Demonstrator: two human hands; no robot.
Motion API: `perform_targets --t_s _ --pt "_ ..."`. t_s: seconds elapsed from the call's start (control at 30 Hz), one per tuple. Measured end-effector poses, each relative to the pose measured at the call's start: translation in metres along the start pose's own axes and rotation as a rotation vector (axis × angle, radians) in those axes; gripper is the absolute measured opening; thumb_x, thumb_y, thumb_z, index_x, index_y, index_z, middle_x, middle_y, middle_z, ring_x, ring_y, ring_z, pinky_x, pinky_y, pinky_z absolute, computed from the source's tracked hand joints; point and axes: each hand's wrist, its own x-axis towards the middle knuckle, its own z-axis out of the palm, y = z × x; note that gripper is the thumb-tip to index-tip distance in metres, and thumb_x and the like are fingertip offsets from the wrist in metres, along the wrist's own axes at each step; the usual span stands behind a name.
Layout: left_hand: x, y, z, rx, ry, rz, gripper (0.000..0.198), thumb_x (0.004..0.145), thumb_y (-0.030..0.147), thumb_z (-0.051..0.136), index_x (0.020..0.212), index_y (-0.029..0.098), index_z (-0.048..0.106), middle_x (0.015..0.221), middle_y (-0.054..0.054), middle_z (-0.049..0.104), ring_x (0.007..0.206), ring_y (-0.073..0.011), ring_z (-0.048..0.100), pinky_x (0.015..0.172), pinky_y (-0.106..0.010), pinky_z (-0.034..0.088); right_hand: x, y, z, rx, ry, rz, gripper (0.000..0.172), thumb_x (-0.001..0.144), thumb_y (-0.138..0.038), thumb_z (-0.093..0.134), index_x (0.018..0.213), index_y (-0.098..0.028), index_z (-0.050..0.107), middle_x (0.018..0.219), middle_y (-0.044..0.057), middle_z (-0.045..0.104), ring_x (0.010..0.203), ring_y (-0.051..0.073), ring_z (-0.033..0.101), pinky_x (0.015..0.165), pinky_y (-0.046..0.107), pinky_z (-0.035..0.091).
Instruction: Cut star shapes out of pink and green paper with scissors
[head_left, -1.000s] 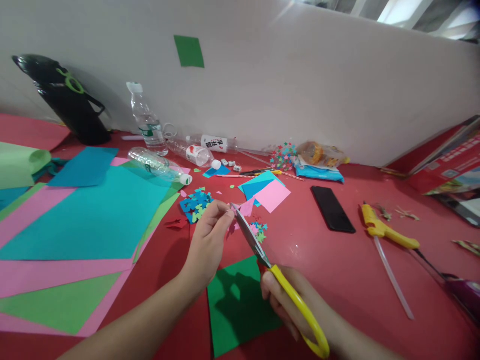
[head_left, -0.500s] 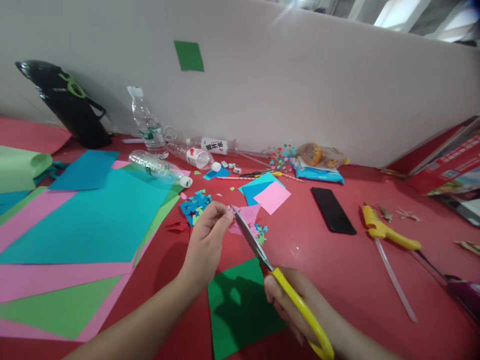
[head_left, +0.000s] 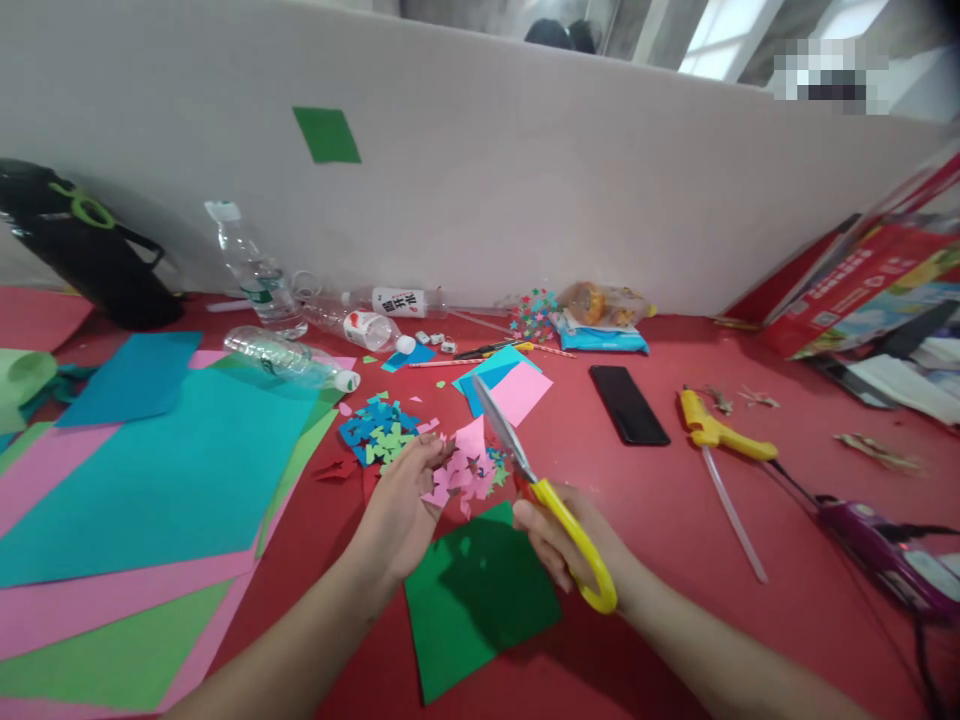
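My left hand [head_left: 409,497] has its thumb and fingers curled together beside a heap of pink paper pieces [head_left: 466,478], some of them star-shaped. Whatever its fingertips pinch is hidden. My right hand [head_left: 564,535] grips a pair of yellow-handled scissors [head_left: 556,508], with the blades pointing up and to the left, close together. Left of the pink heap lie blue paper bits [head_left: 367,425] and light green paper bits [head_left: 390,445], with red scraps [head_left: 335,470] nearby. Below both hands, a dark green paper square [head_left: 480,600] rests on the red table.
Large turquoise paper [head_left: 180,460] covers other sheets on the left. Plastic bottles [head_left: 281,360] and a black flask [head_left: 90,255] are along the white wall. A phone [head_left: 628,405], a yellow glue gun [head_left: 720,430] and a purple device [head_left: 885,555] lie right.
The scissors have moved back from my left fingertips, and the blades look more closed. My left hand has lowered towards the pink pieces. The view has shifted to the right.
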Motion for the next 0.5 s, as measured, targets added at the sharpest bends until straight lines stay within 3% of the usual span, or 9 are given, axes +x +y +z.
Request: perform_targets --t_s 0.13,0.23,0.33,0.43,0.5 --pt "-0.008 -0.013 0.003 0.137 -0.123 -0.044 0.015 0.074 0.02 0.074 0.073 0.018 0.059 0.069 0.004 0.057 0.064 -0.0096 0.053 0.057 -0.019 0.043 0.009 -0.004 -0.009 0.061 0.112 -0.086 0.034 0.076 -0.049 0.067 0.069 -0.022 0.049 0.032 -0.014 0.038 0.026 0.006 0.034 0.033 0.017 0.025" --pt "-0.016 -0.018 0.007 0.326 -0.271 -0.028 0.017 0.079 0.025 0.07 0.07 0.018 0.057 0.065 0.005 0.051 0.061 -0.0089 0.047 0.057 -0.019 0.04 0.018 0.004 -0.014 0.126 0.092 -0.091 0.03 0.074 -0.046 0.067 0.069 -0.022 0.05 0.032 -0.014 0.038 0.024 0.007 0.035 0.029 0.018 0.024" --pt "-0.016 -0.012 0.007 0.486 -0.353 0.016 0.018 0.082 0.031 0.067 0.072 0.019 0.057 0.069 0.004 0.054 0.066 -0.0112 0.052 0.063 -0.022 0.043 0.026 0.015 -0.019 0.199 0.057 -0.099 0.025 0.075 -0.041 0.064 0.067 -0.022 0.05 0.032 -0.014 0.038 0.023 0.007 0.036 0.028 0.017 0.027" --pt "-0.002 -0.001 0.001 0.733 -0.409 0.191 0.018 0.089 0.034 0.057 0.077 0.02 0.059 0.081 -0.001 0.063 0.081 -0.0176 0.061 0.075 -0.031 0.049 0.032 0.02 -0.025 0.275 0.018 -0.103 0.023 0.075 -0.038 0.063 0.067 -0.023 0.048 0.033 -0.015 0.037 0.022 0.006 0.033 0.027 0.016 0.028" --pt "0.011 0.002 -0.005 1.037 -0.4 0.477 0.016 0.092 0.029 0.053 0.082 0.02 0.061 0.091 -0.004 0.066 0.089 -0.0193 0.062 0.081 -0.033 0.049 0.034 0.02 -0.029 0.317 -0.012 -0.098 0.025 0.074 -0.037 0.064 0.065 -0.023 0.046 0.033 -0.015 0.036 0.021 0.006 0.032 0.025 0.016 0.028"
